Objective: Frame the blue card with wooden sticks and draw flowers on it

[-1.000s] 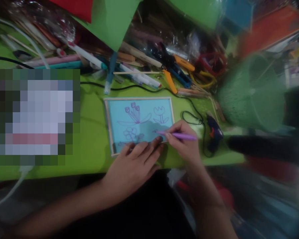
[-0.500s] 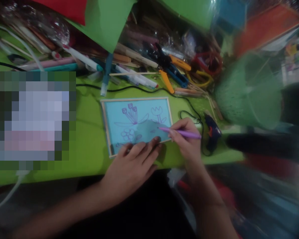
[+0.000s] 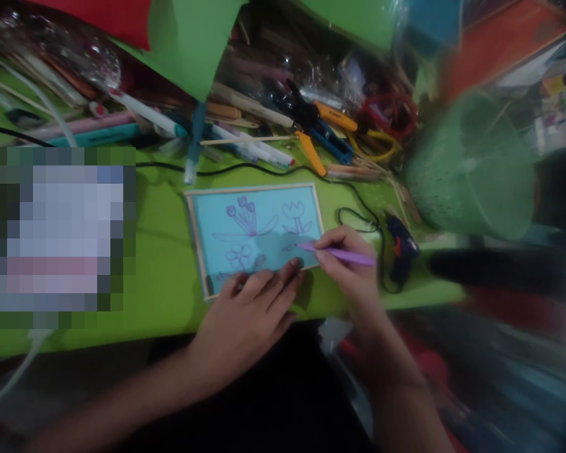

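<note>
A light blue card (image 3: 217, 217) with a thin wooden frame lies on the green table (image 3: 165, 277). Purple flowers are drawn on it. My left hand (image 3: 249, 314) lies flat with its fingers spread on the card's near edge, pinning it down. My right hand (image 3: 346, 270) is closed on a purple pen (image 3: 339, 254), whose tip touches the card near its lower right corner. Part of the drawing is hidden under my fingers.
Behind the card lies a heap of markers (image 3: 259, 148), wooden sticks, pliers with orange handles (image 3: 318, 129) and scissors. A black cable (image 3: 245, 168) runs to a glue gun (image 3: 400, 248) at the right. A green bucket (image 3: 471, 170) stands at the far right. Green paper (image 3: 188, 38) hangs overhead.
The pen tip has shifted slightly over the card's lower right area. The left hand keeps pressing the card's near edge. The view has drifted a little.
</note>
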Motion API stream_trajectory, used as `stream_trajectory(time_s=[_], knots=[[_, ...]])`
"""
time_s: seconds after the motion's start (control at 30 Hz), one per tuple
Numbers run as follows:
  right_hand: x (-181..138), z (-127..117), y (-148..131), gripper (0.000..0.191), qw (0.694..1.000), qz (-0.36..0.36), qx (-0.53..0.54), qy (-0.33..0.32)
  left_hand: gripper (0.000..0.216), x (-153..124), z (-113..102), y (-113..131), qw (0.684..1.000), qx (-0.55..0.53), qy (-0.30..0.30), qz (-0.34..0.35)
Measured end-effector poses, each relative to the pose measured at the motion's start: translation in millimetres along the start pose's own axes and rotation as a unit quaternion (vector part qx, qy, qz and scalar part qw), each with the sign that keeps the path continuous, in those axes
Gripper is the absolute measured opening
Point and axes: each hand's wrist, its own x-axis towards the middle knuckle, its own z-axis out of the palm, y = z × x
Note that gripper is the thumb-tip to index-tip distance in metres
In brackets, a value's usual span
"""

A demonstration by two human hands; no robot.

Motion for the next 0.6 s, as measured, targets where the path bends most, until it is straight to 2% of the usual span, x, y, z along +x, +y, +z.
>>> stream_trajectory(time_s=[0.17, 0.6], knots=[[0.0, 4.2, 2.9, 0.011, 1.0, 0.017, -0.008, 0.015, 0.043, 1.5, -0.6, 0.7, 1.0, -0.002, -0.002, -0.001], [3.4, 5.2, 0.5, 0.012, 0.999, 0.011, -0.031, 0.008, 0.042, 2.6, -1.9, -0.5, 1.0, -0.002, 0.011, 0.007]])
